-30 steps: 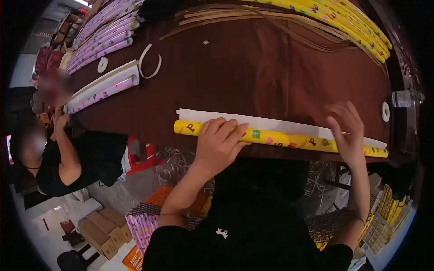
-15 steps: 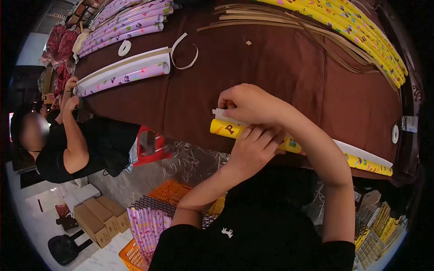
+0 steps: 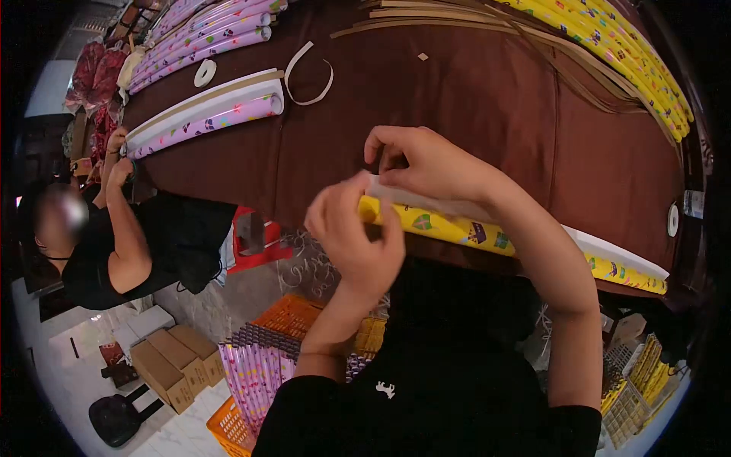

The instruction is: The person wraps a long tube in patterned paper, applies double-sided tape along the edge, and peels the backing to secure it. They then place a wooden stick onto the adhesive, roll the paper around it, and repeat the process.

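A partly unrolled tube of yellow printed wrapping paper [image 3: 449, 227] lies along the near table edge, its white underside showing as a flap on the far side. My left hand [image 3: 352, 232], slightly blurred, curls around its left end. The thumb is in front of the tube and the index fingertip is at the corner of the white flap [image 3: 434, 199]. From above, my right hand [image 3: 430, 161] holds the flap's edge close to that corner, thumb down on the white and index finger bent and raised. My right forearm crosses over the tube and hides part of it.
Yellow rolls [image 3: 609, 57] and brown strips [image 3: 457, 24] lie at the far right, purple rolls [image 3: 205, 46] at the far left. A co-worker [image 3: 114, 236] handles a purple sheet [image 3: 205, 129]. A white tape roll [image 3: 673, 219] lies right. Orange crates [image 3: 285, 316] stand below.
My left hand has moved left from the tube's front to its left end, and its fingers have spread. My right index finger has lifted a little. The tube's printed face has turned.
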{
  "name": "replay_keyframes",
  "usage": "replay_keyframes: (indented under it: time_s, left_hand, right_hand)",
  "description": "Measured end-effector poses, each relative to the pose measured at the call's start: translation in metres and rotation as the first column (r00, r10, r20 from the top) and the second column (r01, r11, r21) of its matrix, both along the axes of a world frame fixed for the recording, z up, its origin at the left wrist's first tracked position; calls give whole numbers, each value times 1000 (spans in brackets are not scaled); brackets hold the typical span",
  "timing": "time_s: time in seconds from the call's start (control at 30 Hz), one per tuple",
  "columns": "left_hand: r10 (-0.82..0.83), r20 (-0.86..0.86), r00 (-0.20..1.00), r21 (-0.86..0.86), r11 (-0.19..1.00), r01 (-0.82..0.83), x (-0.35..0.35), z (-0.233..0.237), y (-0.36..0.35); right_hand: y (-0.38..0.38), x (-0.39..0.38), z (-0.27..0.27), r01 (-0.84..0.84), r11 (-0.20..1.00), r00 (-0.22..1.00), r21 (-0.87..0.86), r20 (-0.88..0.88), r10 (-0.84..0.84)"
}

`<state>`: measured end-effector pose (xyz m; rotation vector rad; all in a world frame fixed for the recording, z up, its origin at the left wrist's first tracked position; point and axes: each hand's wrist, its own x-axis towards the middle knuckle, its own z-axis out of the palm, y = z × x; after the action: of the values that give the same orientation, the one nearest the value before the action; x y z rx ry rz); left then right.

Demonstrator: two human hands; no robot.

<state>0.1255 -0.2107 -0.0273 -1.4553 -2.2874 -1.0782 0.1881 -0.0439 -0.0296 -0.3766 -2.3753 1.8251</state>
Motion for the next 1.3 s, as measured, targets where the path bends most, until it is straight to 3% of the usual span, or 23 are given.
replay_keyframes:
  time_s: [0.07,0.1,0.17,0.4,0.47,0.5,0.57,0.67,0.83,0.9,1.03,1.1,1.17,1.2,1.23,1.27,1.3]
  left_hand:
    - [133,161,978,-51,991,-126,-19,-5,5]
    - [129,155,979,-52,991,-122,-26,-11,5]
    - [-65,538,840,-1,997,78,-35,-19,5]
    - [-2,735,678,-37,998,42,-41,-17,5]
    - [4,758,653,-38,999,38,-41,-14,6]
    - [8,779,627,-36,999,33,-41,-13,6]
    - [-7,807,591,-15,999,32,-41,-12,6]
    - [-36,838,544,21,999,35,-42,-11,5]
    - [-33,859,512,21,999,28,-43,-12,4]
    - [-50,829,557,19,998,62,-44,-14,4]
    - [-26,813,581,-9,998,57,-42,-14,4]
    - [-85,818,568,58,996,65,-42,-15,3]
    - [-60,837,544,41,998,46,-41,-11,4]
    - [-36,855,518,25,999,29,-40,-9,4]
    - [-37,855,517,25,999,29,-42,-9,4]
    - [-45,814,579,7,998,67,-44,-10,2]
    - [-56,768,638,-14,994,104,-46,-10,1]
  right_hand:
    - [0,0,3,-14,1000,1000,5,25,14]
    - [0,0,2,-9,1000,1000,3,19,9]
    - [0,0,0,-11,1000,1000,11,17,11]
    - [-3,3,3,-32,997,999,74,17,31]
    - [-7,4,-1,79,873,977,480,-211,27]
    - [-8,4,0,77,874,977,480,-211,30]
    - [-8,3,0,55,743,976,667,-192,99]
    - [-13,0,-3,96,701,973,707,-216,84]
    - [-14,-1,-4,70,761,982,645,-179,62]
    - [-15,-2,-5,73,785,982,615,-181,51]
    - [-20,-4,-7,112,842,991,528,-120,-57]
    - [-20,-5,-2,142,855,989,500,-110,-100]
    - [-15,-4,7,144,961,983,237,78,-167]
    - [-14,-4,4,144,961,983,237,79,-167]
    - [-12,-4,-1,203,973,978,107,22,-206]
    - [-11,-4,-4,252,967,967,-28,-29,-253]
    - [-9,-5,-5,253,967,967,-28,-29,-254]
